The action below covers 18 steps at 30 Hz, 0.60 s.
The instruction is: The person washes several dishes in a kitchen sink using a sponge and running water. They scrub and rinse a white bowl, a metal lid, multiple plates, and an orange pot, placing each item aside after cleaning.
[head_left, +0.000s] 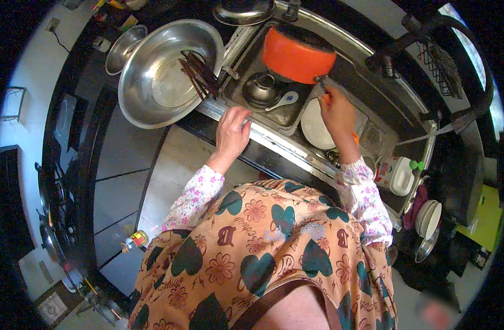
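In the sink (287, 125), an orange pot (293, 55) with a dark interior is tilted on its side. My right hand (337, 113) is closed around its dark handle. Below that hand stands a white plate (316, 124). A white spoon (285, 101) with a blue mark lies beside an upturned metal bowl (262, 89). My left hand (232, 131) rests at the sink's front edge, fingers loosely bent and thumb apart, with nothing visible in it. Just beyond it, a bundle of brown chopsticks (199, 74) leans in a wide steel basin (133, 91).
A smaller steel bowl (120, 52) sits behind the basin, and a metal lid (243, 11) lies beyond the sink. A black tap (386, 60) arches over from the right. A white bottle (396, 175) and stacked white bowls (428, 219) stand at right. A person (436, 308) shows at lower right.
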Motion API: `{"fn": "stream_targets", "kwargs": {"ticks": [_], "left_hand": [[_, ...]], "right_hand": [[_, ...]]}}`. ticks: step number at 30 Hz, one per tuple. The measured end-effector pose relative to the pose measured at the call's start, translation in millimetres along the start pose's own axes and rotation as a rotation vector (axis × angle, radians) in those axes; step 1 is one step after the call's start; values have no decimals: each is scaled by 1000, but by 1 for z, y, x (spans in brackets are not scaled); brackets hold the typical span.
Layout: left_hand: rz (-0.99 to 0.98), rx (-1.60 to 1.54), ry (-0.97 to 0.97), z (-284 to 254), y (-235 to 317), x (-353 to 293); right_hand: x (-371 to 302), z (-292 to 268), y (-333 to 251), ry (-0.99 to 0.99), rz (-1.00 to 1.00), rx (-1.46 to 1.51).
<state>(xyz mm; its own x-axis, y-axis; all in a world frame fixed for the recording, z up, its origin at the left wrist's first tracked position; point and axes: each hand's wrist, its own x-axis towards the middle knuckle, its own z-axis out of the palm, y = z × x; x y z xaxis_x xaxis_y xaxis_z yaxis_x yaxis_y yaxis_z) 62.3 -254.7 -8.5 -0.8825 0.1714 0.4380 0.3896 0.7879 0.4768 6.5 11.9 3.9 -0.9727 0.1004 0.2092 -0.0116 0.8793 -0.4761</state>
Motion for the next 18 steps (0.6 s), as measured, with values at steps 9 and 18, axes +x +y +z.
{"fn": "stream_targets", "kwargs": {"ticks": [9, 18], "left_hand": [[350, 499, -220, 32, -7, 69], [455, 656, -554, 43, -8, 99]], "right_hand": [[40, 44, -7, 43, -171, -42], [38, 71, -17, -21, -16, 176]]}}
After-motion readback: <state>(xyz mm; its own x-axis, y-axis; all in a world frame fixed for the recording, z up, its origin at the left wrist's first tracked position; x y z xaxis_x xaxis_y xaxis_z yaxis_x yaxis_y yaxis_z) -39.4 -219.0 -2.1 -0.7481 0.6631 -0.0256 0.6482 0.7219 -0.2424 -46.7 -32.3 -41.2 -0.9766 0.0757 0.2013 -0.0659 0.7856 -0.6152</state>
